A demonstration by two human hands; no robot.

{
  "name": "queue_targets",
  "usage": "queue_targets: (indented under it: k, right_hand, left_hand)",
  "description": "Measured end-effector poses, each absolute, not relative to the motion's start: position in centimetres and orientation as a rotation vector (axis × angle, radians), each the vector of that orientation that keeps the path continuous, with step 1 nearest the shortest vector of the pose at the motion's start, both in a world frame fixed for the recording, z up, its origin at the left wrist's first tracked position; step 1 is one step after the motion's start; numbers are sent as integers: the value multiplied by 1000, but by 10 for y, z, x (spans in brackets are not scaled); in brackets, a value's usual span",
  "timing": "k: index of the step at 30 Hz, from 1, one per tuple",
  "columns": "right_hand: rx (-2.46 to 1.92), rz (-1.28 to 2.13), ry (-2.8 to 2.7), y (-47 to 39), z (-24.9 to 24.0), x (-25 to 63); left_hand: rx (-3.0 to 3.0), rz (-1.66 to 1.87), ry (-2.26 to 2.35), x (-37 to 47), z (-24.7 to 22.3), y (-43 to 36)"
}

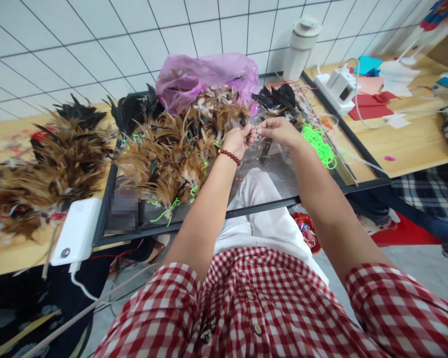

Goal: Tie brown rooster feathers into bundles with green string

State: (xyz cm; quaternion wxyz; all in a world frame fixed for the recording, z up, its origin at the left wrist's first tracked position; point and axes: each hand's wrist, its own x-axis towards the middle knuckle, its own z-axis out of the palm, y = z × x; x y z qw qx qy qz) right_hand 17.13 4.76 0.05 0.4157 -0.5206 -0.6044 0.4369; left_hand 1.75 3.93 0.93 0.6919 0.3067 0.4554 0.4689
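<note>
My left hand (240, 140), with a beaded bracelet (229, 156) at the wrist, is closed in a pinch over the glass-topped frame. Close at its right, my right hand (278, 132) is pinched too, the fingertips of both nearly touching. Something tiny and pale is between them, too small to name. A big pile of brown feathers (164, 149) with bright green ties lies left of my hands. Behind them are black feathers (280, 99). A tangle of green cord (318, 145) rests to the right of my right hand.
A pink plastic bag (209, 72) and a white bottle (300, 47) stand near the tiled wall. More feathers (59, 169) and a white power bank (76, 231) are at left. At right are a power strip (336, 92) and red paper (371, 107). A person's plaid clothing (425, 186) shows far right.
</note>
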Motion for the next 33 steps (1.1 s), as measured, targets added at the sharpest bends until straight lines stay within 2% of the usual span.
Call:
queue_targets:
  k: [7,10,17,29,33]
  right_hand:
    - [-1609,255,-1943,45,4,178]
    - [-1656,92,-2095,37,10,176]
    - [-1643,-26,-2182,35,11,171]
    - [-1640,-42,-2237,35,7,163]
    - [-1644,-38,-2187,38,4,167]
  left_hand:
    - [748,1102,1163,22,4,41]
    - [791,1103,1199,23,1,43]
    - [833,1054,1267,24,2,44]
    - [1007,925,1241,28,2,35]
    - [1003,977,1296,27,-1,40]
